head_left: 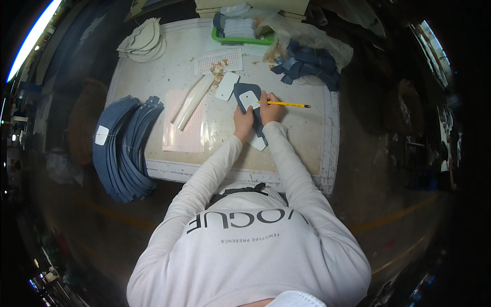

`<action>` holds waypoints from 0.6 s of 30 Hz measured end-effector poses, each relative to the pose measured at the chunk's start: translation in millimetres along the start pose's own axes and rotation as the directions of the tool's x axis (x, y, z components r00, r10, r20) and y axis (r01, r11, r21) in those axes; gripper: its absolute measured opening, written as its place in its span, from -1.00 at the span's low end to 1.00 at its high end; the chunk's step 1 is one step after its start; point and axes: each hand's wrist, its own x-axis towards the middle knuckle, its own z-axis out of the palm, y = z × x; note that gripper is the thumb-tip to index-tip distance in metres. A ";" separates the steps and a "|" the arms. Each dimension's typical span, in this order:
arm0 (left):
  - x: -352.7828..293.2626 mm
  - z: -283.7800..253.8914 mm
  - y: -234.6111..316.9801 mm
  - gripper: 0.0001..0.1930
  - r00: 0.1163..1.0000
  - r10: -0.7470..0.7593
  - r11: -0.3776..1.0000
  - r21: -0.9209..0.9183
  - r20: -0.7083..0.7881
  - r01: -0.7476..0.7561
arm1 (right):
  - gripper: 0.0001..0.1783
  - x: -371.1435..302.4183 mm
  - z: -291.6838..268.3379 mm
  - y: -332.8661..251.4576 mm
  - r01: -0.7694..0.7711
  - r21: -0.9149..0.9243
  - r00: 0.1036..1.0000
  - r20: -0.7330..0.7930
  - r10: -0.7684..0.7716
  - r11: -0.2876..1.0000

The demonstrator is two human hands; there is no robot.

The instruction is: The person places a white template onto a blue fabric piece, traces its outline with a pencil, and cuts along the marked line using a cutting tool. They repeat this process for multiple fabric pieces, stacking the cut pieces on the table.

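A dark blue fabric piece (241,90) lies at the middle of the table, with a white card template (249,97) on top of it. My left hand (243,123) is closed on the fabric from the near left, its thumb at the template's lower edge. In my right hand (271,109) is a yellow pencil (291,104), its tip by the template's right edge and its eraser end pointing right. Below my hands, a white piece (257,141) sticks out from under the fabric; the rest of it is hidden. Another white card (227,86) rests just left of the fabric.
Bundled blue fabric strips (123,153) hang over the left table edge. Whitish pieces (146,41) are stacked far left. A green tray (220,38) stands at the back; dark blue fabric (312,61) is heaped back right. A pale rolled strip (192,102) crosses a printed sheet (176,138).
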 end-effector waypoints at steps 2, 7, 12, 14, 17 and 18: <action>-1.0 -5.0 5.4 -0.67 0.997 -0.034 0.988 -0.145 0.067 0.043 | -0.51 10.4 -3.3 -3.5 -0.075 0.039 0.997 0.017 0.075 0.996; -14.7 -41.4 40.7 -0.69 0.937 -0.083 0.632 -0.709 0.339 0.312 | -0.36 70.4 -28.9 -14.0 0.046 -0.575 0.977 0.196 0.083 0.817; -29.5 -78.4 76.3 -0.69 0.937 -0.150 0.497 -0.795 0.316 0.348 | -0.26 52.4 -5.8 -42.6 -0.143 -0.020 0.875 0.464 0.136 0.990; -37.1 -79.0 81.4 -0.66 0.961 -0.124 0.649 -0.713 0.246 0.266 | -0.23 4.3 24.8 -55.1 -0.253 0.098 0.792 0.592 0.148 0.963; -42.2 -87.1 84.0 -0.65 0.989 -0.101 0.726 -0.672 0.110 0.149 | -0.21 -20.8 52.4 -65.5 -0.115 0.120 0.782 0.623 0.015 0.986; -42.6 -100.1 84.8 -0.65 0.986 -0.096 0.735 -0.659 0.134 0.161 | -0.26 -5.9 64.4 -68.2 -0.282 0.088 0.748 0.644 0.162 0.955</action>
